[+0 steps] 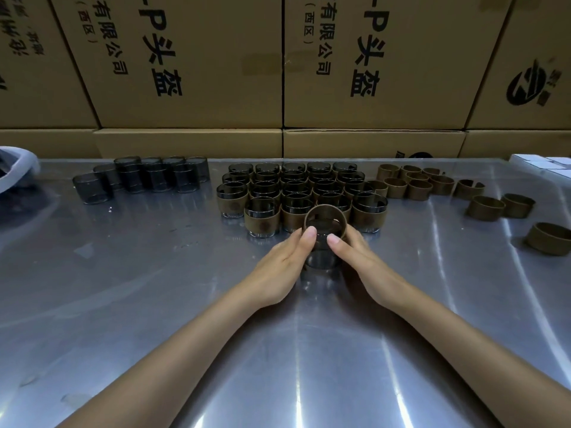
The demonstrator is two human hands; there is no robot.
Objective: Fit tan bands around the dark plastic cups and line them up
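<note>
hands at work: left hand [285, 257] and right hand [360, 257] each grip the tan band [324, 216], seated partway down the dark cup [323, 257] standing on the bench [154, 273]. we judge thumbs steady it for pushing; banded cups [301, 193] wait just beyond.

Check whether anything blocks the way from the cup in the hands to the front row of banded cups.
Nothing visible does. Both hands, left hand and right hand, hold the cup with its tan band directly in front of the banded cups. Only bare metal table lies beside it, with open space left of the front row.
</note>
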